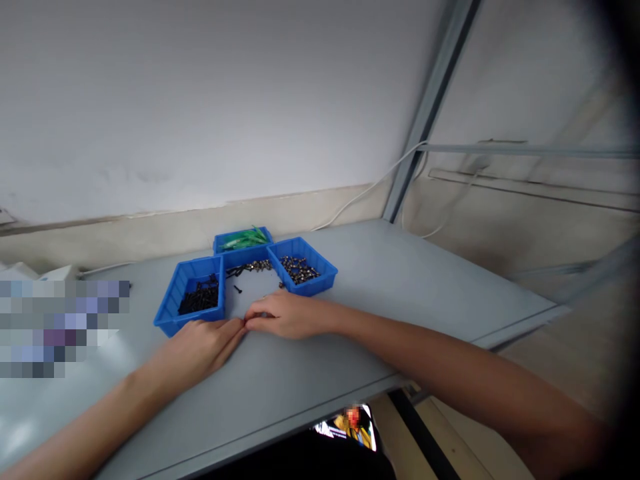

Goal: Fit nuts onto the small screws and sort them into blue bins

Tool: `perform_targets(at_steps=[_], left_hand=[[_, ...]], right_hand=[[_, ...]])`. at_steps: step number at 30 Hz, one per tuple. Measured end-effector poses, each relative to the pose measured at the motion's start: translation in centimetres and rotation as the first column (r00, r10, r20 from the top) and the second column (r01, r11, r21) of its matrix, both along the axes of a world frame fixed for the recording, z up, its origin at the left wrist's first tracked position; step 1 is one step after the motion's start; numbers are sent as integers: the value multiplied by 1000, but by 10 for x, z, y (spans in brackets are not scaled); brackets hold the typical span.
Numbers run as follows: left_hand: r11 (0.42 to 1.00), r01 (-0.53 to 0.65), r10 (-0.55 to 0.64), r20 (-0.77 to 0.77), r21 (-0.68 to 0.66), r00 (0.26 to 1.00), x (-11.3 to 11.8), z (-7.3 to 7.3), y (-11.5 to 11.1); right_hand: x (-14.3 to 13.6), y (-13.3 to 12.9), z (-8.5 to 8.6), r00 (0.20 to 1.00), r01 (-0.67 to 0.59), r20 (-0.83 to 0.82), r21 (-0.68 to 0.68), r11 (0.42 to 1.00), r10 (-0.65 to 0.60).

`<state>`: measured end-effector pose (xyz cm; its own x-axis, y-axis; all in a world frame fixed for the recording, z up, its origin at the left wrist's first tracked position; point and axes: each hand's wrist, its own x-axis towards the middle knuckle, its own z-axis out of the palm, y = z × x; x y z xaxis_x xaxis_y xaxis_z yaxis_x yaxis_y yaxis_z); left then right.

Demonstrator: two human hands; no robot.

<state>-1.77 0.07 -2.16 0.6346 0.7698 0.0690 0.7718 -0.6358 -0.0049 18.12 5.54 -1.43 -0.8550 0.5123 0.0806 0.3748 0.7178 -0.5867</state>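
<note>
My left hand and my right hand meet fingertip to fingertip just above the grey tabletop. Both are pinched closed; whatever lies between the fingertips is too small and hidden to name. Left of them stands a blue bin holding a heap of black screws. On the right, another blue bin contains many small shiny metal pieces. Between the bins, a loose black screw lies on the table, with a row of black and metal pieces behind it.
At the back, a third blue bin holds green plastic bags. A white cable runs along the wall to a metal post. A lit phone sits below the table's front edge. Blurred-out items lie at far left.
</note>
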Motion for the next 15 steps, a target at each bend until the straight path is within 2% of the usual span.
perform_targets(at_steps=[4,11,15], left_hand=[[999,40,-38,-87,22,996,3,1,-1],[999,35,-36,-53,-15,998,3,2,-1],[999,33,-34,-37,-29,999,2,2,-1]], right_hand=[[-1,0,0,999,-22,50,67,998,19],[0,-4,3,998,45,40,-40,998,-43],[0,-3,0,999,40,-11,-31,999,-40]])
